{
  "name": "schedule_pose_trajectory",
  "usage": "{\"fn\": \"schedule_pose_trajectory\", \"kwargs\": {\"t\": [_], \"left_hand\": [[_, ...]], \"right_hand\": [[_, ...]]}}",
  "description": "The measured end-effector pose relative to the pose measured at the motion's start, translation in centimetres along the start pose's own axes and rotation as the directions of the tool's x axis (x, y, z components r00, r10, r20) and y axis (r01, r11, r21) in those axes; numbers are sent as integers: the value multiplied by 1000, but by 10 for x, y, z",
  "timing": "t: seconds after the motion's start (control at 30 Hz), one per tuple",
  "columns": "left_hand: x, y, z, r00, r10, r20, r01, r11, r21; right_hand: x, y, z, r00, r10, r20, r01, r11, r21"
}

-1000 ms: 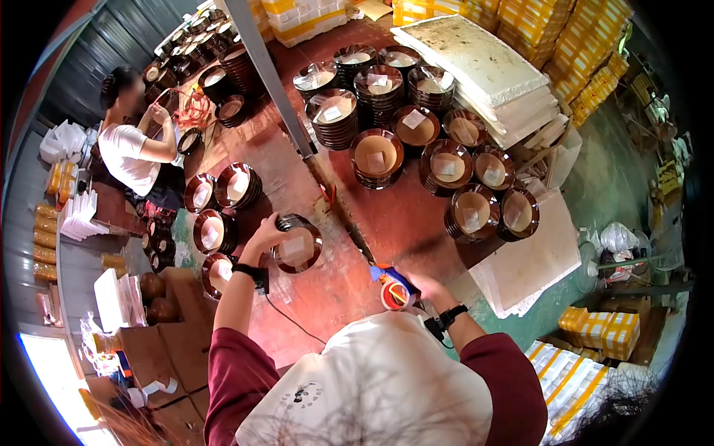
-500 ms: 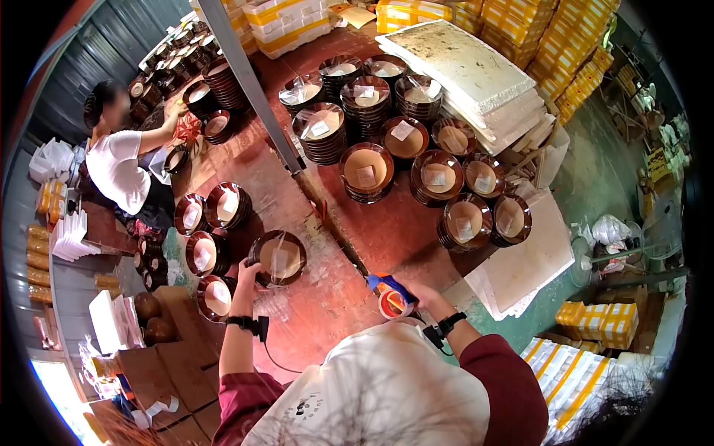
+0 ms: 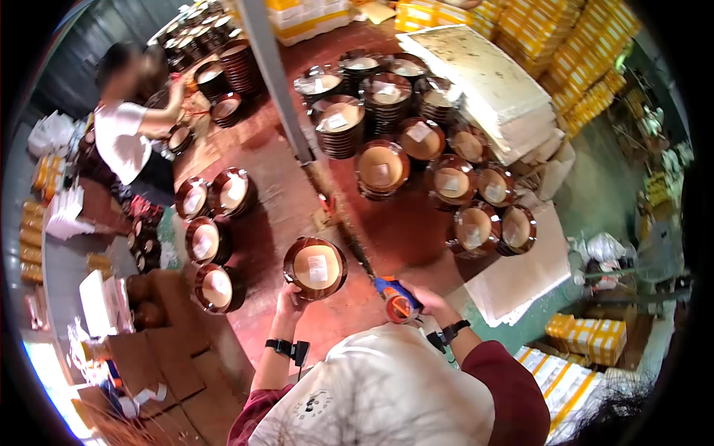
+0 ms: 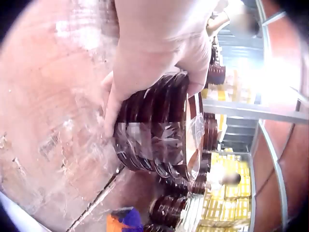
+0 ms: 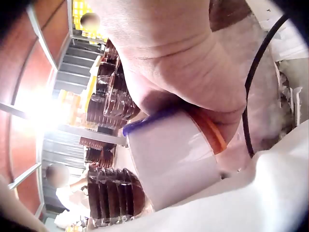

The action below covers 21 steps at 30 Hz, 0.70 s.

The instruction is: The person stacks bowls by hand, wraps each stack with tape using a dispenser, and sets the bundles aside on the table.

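A stack of dark brown bowls [image 3: 315,269] with pale insides and a white paper slip in the top one stands in front of me. Clear tape crosses its ridged side in the left wrist view. My left hand [image 4: 159,43] grips this stack by its side, thumb near the top rim and fingers down toward the base. In the head view that hand [image 3: 290,302] shows at the near left of the rim. My right hand [image 3: 427,299] grips a blue and orange tape dispenser [image 3: 394,296] close to my shirt. Its wide tape roll [image 5: 174,157] fills the right wrist view's middle.
Several similar bowl stacks [image 3: 216,286] stand at left, and a larger group [image 3: 381,167] stands beyond the floor groove. Foam sheets [image 3: 483,82] lie at back right. A metal post [image 3: 275,82] rises ahead. Another person [image 3: 123,134] sits at far left. Cartons [image 3: 152,364] stand near left.
My left hand has shifted from the stack's far left side to its near left, and the stack has come closer to me. The dispenser stays near my shirt. The other person's arms have moved.
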<state>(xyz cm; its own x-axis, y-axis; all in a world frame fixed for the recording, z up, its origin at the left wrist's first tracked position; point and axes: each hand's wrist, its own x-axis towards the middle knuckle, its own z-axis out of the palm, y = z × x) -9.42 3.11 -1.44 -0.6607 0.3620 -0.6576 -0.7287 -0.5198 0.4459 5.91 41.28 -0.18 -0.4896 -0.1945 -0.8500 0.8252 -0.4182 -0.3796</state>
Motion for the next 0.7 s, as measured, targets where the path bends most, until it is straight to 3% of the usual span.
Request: {"fn": "schedule_pose_trajectory", "kwargs": {"t": [0.03, 0.1, 0.13, 0.23, 0.27, 0.3, 0.37, 0.4, 0.43, 0.5, 0.53, 0.57, 0.7], "left_hand": [[4, -2, 17, 999, 3, 49, -5, 999, 52], [7, -2, 49, 990, 13, 141, -35, 988, 152], [-1, -2, 84, 998, -8, 62, -3, 985, 170], [58, -34, 91, 988, -63, 138, 35, 980, 197], [85, -50, 87, 984, -135, 120, 115, 981, 158], [94, -59, 102, 984, -171, 53, 159, 969, 190], [93, -72, 158, 981, -176, 78, 160, 971, 180], [117, -84, 151, 964, -200, 174, 168, 969, 184], [144, -97, 143, 936, -223, 272, 176, 967, 186], [154, -107, 173, 932, -239, 271, 194, 964, 181], [150, -112, 192, 937, -218, 272, 176, 970, 170], [166, -122, 190, 948, -200, 247, 163, 973, 163], [176, -128, 211, 976, -177, 129, 147, 967, 210]], "right_hand": [[11, 11, -3, 1000, -27, 12, 25, 993, 113], [27, 28, -19, 996, -40, 82, 26, 987, 160], [14, 20, -14, 999, -10, 49, 2, 986, 165], [32, 32, -34, 978, 14, 206, -54, 980, 190], [35, 34, -38, 974, 19, 227, -68, 976, 209], [39, 41, -41, 980, -17, 197, -33, 968, 248], [48, 47, -43, 987, -96, 130, 49, 944, 327], [46, 46, -45, 997, -25, 77, 3, 959, 282], [40, 42, -43, 995, -43, 84, 14, 946, 323], [48, 50, -48, 992, -100, 78, 73, 951, 301], [49, 50, -48, 991, -100, 83, 62, 923, 379], [13, 22, -31, 999, -44, -6, 43, 930, 364], [28, 36, -43, 998, -34, 45, 15, 930, 368]]}}
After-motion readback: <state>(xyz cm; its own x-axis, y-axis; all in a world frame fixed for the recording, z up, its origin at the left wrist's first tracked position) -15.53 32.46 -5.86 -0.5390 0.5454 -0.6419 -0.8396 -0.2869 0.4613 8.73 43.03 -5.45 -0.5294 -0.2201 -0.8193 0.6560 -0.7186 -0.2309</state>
